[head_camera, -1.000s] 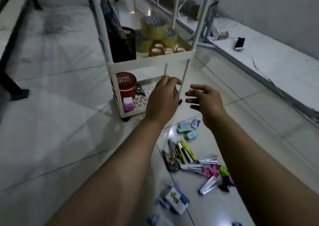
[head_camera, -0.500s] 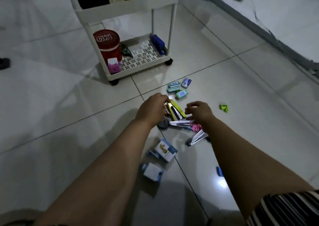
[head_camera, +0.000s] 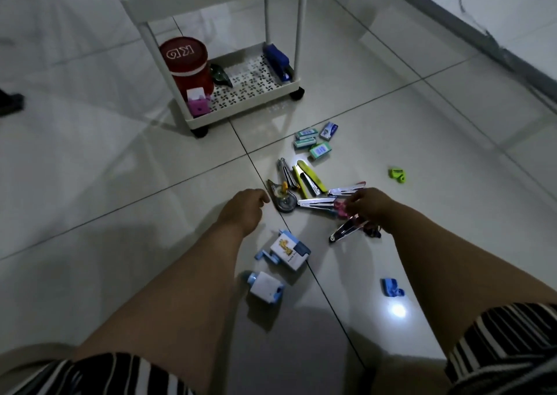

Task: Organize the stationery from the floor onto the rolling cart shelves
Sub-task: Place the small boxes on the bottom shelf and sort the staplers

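The white rolling cart (head_camera: 250,105) stands ahead; its bottom shelf holds a red tub (head_camera: 187,60), a blue stapler (head_camera: 277,61) and a pink box (head_camera: 198,102). Stationery lies on the floor tiles: small staple boxes (head_camera: 313,141), a yellow stapler (head_camera: 312,176), a tape dispenser (head_camera: 284,197) and silver staplers (head_camera: 316,203). My left hand (head_camera: 245,206) hovers just left of the tape dispenser, fingers curled, with nothing seen in it. My right hand (head_camera: 369,206) is down on the pile. Its fingertips touch the pink end (head_camera: 340,207) of a silver stapler, which rests on the floor.
Near my arms lie a giraffe-print sharpener (head_camera: 289,251), a white and blue sharpener (head_camera: 265,287) and a small blue piece (head_camera: 391,287). A green sharpener (head_camera: 397,175) sits alone to the right. A raised ledge (head_camera: 482,42) runs along the far right.
My view dropped from the cart to the floor pile. Both hands came down from the cart shelf. The left hand has since drawn back from the pile, and the right stays on the pink-ended stapler.
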